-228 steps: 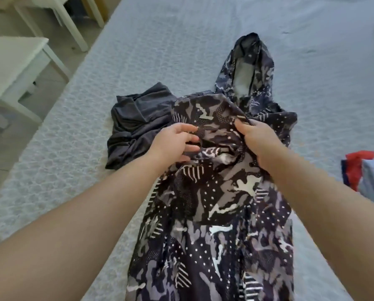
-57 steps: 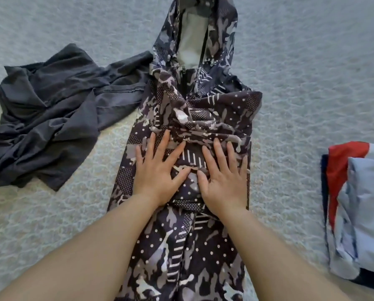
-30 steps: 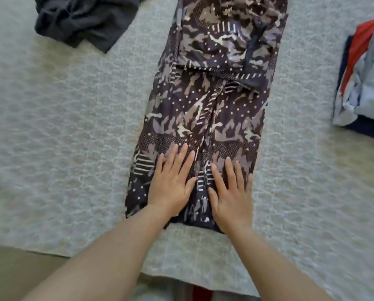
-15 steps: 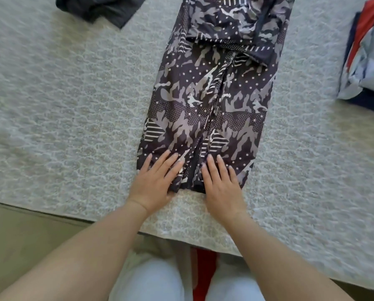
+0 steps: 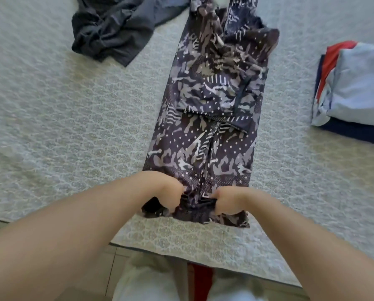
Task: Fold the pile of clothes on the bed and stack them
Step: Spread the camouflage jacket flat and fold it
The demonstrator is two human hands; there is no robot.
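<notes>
**Hem gathered up in both fists**

Flat palms of half a second ago have curled: both hands now bunch the near hem of the camouflage jacket, lifting it off the bedspread where before they only pressed it down.

Biggest thing in sight, the bedspread (image 5: 51, 118), pale and quilted, fills nearly the whole view, its near edge running across at 6 o'clock. Down its middle lies the camouflage jacket (image 5: 205, 118), folded into a long narrow strip running from 12 o'clock toward 6, its sleeves tucked across the chest. At 3 o'clock sits the folded stack (image 5: 355, 90), pale blue on top with red and navy edges showing, well apart from the jacket. At 11 o'clock a dark grey garment (image 5: 110, 29) lies crumpled and unfolded, near the jacket's upper left side.

Smallest, at the jacket's near end: the left hand (image 5: 171, 196) clenches the hem on its left half, and the right hand (image 5: 225, 202) grasps the hem just beside it, fingers curled under the cloth.
</notes>
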